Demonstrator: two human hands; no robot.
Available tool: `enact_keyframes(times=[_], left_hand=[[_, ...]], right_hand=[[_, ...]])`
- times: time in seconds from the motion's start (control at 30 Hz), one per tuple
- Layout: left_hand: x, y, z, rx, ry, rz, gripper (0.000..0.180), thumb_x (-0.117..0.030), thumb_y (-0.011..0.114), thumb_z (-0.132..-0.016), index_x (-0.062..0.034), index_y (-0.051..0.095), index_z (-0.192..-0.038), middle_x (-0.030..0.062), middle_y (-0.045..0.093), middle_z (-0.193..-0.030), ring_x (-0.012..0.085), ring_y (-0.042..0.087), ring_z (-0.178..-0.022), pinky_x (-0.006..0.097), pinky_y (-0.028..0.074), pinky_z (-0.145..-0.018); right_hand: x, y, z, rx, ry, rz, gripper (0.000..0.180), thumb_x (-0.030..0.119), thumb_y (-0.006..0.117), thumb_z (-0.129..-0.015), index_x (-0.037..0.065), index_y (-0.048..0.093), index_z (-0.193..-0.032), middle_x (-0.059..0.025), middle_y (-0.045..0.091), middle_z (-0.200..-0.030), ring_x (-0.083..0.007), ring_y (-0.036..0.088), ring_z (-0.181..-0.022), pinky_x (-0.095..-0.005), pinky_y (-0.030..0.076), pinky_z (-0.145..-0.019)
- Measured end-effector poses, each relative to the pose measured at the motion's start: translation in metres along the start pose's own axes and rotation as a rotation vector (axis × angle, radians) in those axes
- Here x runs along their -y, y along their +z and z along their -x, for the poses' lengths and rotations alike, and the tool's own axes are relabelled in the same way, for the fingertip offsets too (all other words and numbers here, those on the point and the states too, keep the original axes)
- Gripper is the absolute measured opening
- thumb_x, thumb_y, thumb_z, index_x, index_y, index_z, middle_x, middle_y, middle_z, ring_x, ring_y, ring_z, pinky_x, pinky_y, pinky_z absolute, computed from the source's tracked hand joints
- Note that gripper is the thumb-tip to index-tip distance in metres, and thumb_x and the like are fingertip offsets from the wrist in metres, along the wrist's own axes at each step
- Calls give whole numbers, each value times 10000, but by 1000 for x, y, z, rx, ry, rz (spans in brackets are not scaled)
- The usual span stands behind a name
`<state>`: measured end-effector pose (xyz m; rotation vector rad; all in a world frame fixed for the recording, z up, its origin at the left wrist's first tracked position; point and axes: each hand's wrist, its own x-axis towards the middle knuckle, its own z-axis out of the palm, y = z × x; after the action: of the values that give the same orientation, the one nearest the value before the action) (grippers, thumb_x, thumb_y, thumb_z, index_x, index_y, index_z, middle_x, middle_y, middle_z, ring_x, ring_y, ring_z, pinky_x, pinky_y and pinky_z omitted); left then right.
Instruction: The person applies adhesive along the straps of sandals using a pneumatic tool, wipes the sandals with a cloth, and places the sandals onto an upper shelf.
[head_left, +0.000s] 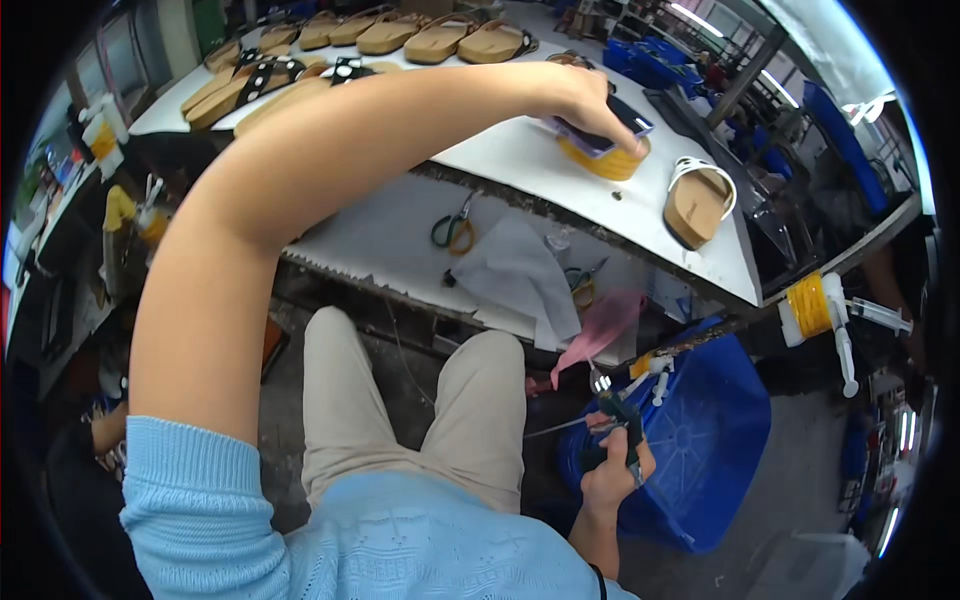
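Sandal (604, 148), tan-soled with a dark strap, gripped by left hand (580, 95); right hand (615, 470) clasps green-handled scissors (618, 425).

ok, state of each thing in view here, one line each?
left hand: arm stretched out, pressing a dark phone on a yellow tape roll
right hand: low, closed around dark-handled pliers
sandal with white strap: alone at the white table edge
green-handled scissors: lying on the lower shelf
tan sandals: lined up along the far side

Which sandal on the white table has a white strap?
The sandal alone at the table's right end; the others lie in rows at the far left, with black or tan straps.
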<state>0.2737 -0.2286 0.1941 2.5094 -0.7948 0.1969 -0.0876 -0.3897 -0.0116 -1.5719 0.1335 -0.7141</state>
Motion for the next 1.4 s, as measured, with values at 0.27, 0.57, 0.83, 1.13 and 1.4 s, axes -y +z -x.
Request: enact_keyframes(times=[0.27, 0.57, 0.83, 1.13, 1.4], left_hand=[[-37, 52, -26, 29, 4, -136, 571, -542, 681, -731, -94, 787, -1070, 182, 753, -1044, 296, 732, -977, 408, 574, -843], [-80, 64, -4, -337, -49, -137, 769, -576, 740, -786, 2, 653, -1285, 294, 567, -1367, 458, 554, -1256, 433, 512, -985], [28, 14, 265, -1049, 529, 327, 109, -35, 729, -793, -49, 672, -885, 65, 626, -775, 206, 622, -667, 325, 522, -611], [422, 139, 315, -992, -1175, 222, 650, -308, 683, -938, 74, 390, -1374, 373, 480, -1291, 522, 515, -1195, 549, 429, -1041], [553, 153, 305, -1033, -1435, 475, 373, -120, 599, -924, 45, 566, -1257, 313, 676, -1157, 413, 687, -1094, 481, 569, -916]], right_hand=[[-9, -21, 8, -81, 13, -209, 334, 82, 518, -1021, 9, 481, -696, -232, 708, -928, -308, 711, -829, -417, 597, -798], [-3, -38, 8, -113, -2, -98, 405, 207, 597, -1037, 8, 484, -702, -215, 703, -935, -285, 698, -842, -373, 583, -824], [-25, 14, -1, 31, -4, -36, 412, 260, 588, -1037, -20, 510, -745, -217, 700, -927, -294, 693, -840, -367, 589, -784], [-48, 132, -31, 257, -406, 281, 416, 296, 702, -960, -80, 555, -1058, -172, 714, -894, -264, 686, -761, -360, 567, -693], [-71, 186, -48, 678, -755, 400, 697, 310, 793, -893, -103, 495, -1370, -134, 727, -919, -250, 692, -735, -354, 555, -671]])
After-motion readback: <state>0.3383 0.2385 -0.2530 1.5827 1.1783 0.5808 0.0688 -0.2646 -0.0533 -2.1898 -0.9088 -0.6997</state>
